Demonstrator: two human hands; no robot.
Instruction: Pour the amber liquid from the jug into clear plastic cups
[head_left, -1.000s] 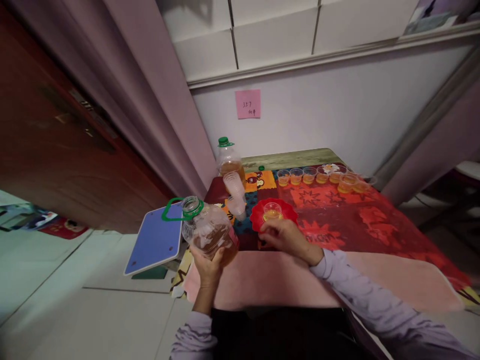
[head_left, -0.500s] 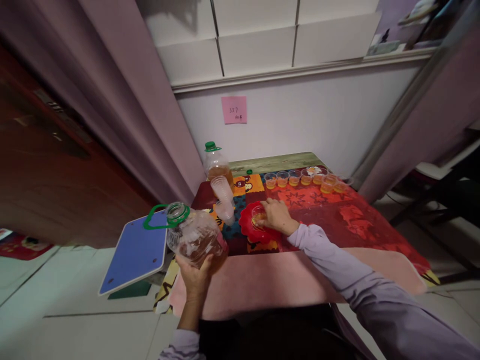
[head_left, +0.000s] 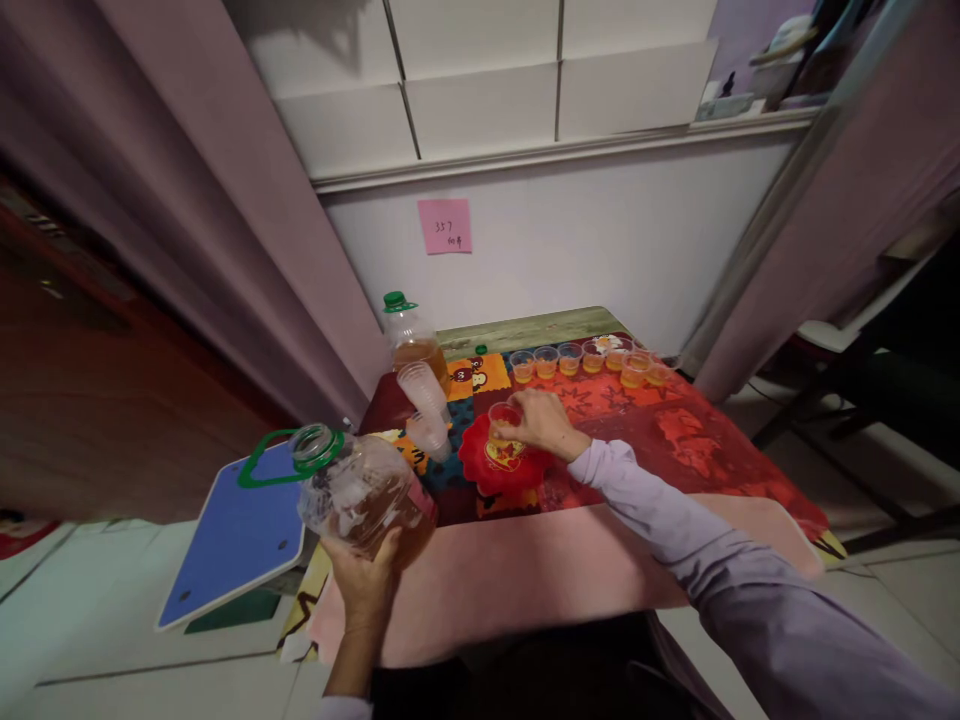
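Note:
My left hand [head_left: 369,580] grips from below a large clear plastic jug [head_left: 356,490] with amber liquid, an open mouth and a green ring handle, tilted to the left off the table's near left corner. My right hand [head_left: 541,422] is closed on a small clear cup [head_left: 501,418] of amber liquid, held just above a red scalloped plate [head_left: 499,465] on the table.
A row of several filled small cups [head_left: 585,358] lines the far side of the red patterned tablecloth [head_left: 675,440]. A capped bottle [head_left: 409,340] and a stack of empty cups [head_left: 424,400] stand at the left. A blue board [head_left: 232,530] leans beside the table. A pink note [head_left: 445,226] hangs on the wall.
My right hand has lifted the small cup off the red plate. The jug stays in my left hand. My head has turned, shifting the whole view leftward.

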